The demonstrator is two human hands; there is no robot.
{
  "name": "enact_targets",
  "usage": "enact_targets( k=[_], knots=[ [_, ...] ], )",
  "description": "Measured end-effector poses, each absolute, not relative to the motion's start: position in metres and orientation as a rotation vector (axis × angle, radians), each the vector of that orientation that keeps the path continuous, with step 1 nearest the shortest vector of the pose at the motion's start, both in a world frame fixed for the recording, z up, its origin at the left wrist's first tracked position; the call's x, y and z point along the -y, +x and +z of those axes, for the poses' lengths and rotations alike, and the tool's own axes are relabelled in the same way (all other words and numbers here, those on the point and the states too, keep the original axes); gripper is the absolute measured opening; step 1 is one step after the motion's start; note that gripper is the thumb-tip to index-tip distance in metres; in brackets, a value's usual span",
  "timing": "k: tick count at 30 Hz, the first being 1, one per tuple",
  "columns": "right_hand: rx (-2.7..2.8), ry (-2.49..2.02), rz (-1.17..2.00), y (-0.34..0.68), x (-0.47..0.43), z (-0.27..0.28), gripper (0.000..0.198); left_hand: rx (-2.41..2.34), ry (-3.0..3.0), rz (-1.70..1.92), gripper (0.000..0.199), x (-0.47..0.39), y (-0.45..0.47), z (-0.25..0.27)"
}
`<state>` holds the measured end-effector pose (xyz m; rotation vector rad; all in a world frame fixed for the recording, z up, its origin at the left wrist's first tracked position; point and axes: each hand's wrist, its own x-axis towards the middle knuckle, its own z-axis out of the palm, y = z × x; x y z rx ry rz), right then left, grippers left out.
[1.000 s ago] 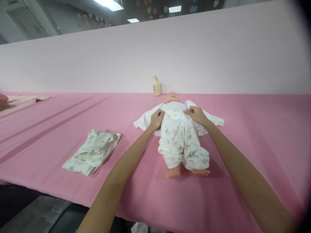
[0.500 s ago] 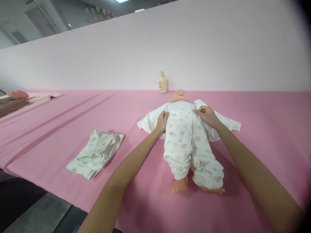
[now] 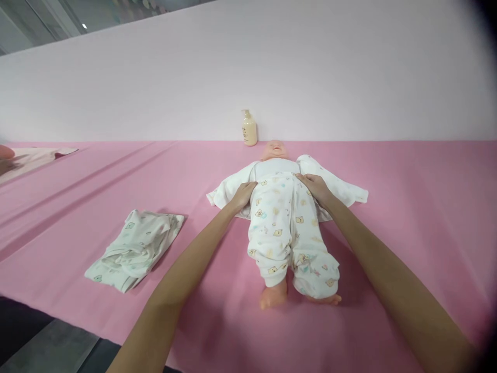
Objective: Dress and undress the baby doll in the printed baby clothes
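A baby doll [image 3: 275,149] lies on its back on the pink-covered table, head toward the wall. It wears a white long-sleeved top [image 3: 334,184] with the sleeves spread out, and white baby pants [image 3: 275,217] printed with bears. My left hand [image 3: 244,194] grips the left side of the pants' waist; its fingertips are partly hidden beside the doll. At the right side of the waist, my right hand [image 3: 315,187] holds the waistband with bent fingers. The pants reach the chest, and both doll feet [image 3: 274,295] stick out of the cuffs.
A folded white printed garment [image 3: 135,248] lies to the left on the pink cover [image 3: 407,248]. Beyond the doll's head a cream pump bottle [image 3: 249,128] stands against the white wall [image 3: 330,72]. A pale cloth [image 3: 34,161] lies at the far left.
My view has shifted to the right, so everything sits farther left. My right hand has lowered from a raised pinch and lies flatter at the waistband. The left hand stays at its side.
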<state>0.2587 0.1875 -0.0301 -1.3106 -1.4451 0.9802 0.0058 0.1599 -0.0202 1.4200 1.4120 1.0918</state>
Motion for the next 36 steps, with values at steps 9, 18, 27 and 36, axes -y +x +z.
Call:
enact_targets(
  k=[9, 18, 27, 36],
  knots=[
    [1.704, -1.171, 0.414, 0.242, -0.181, -0.006, 0.015, -1.335, 1.627, 1.244, 0.031, -0.163, 0.020, -0.004],
    [1.723, -1.345, 0.479, 0.244, -0.187, -0.006, 0.021, -1.511, 1.526, 1.394, 0.026, -0.162, 0.021, -0.012],
    [1.622, -1.353, 0.702, 0.233, -0.195, -0.012, 0.026, -1.473, 1.153, 1.468, 0.026, -0.165, 0.020, -0.025],
    [1.412, -1.337, 0.708, 0.241, -0.188, -0.032, 0.036, -1.476, 1.563, 1.243, 0.033, -0.166, 0.014, -0.032]
  ],
)
